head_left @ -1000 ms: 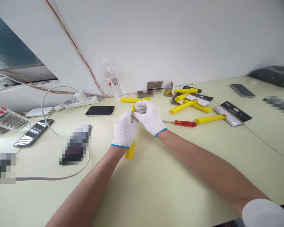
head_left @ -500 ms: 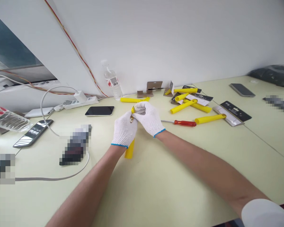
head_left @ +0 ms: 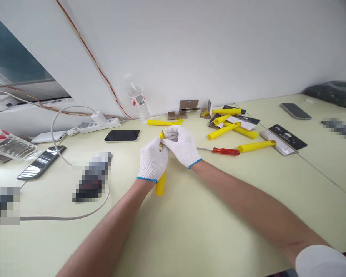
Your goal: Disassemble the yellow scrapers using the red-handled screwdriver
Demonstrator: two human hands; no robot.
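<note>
A pale table (head_left: 207,215) meets a white wall (head_left: 219,46), with a bottle (head_left: 138,102) by the wall. The left hand (head_left: 152,159) is wrapped around a yellow tube (head_left: 160,186), its lower end toward the wearer; the right hand (head_left: 181,144) has bent fingers at the upper end, whether gripping I cannot tell. A screwdriver (head_left: 226,151) lies just to the right. A seam (head_left: 325,175) crosses the tabletop at right; open tabletop stretches from the tube to the near edge (head_left: 279,272) at lower right.
</note>
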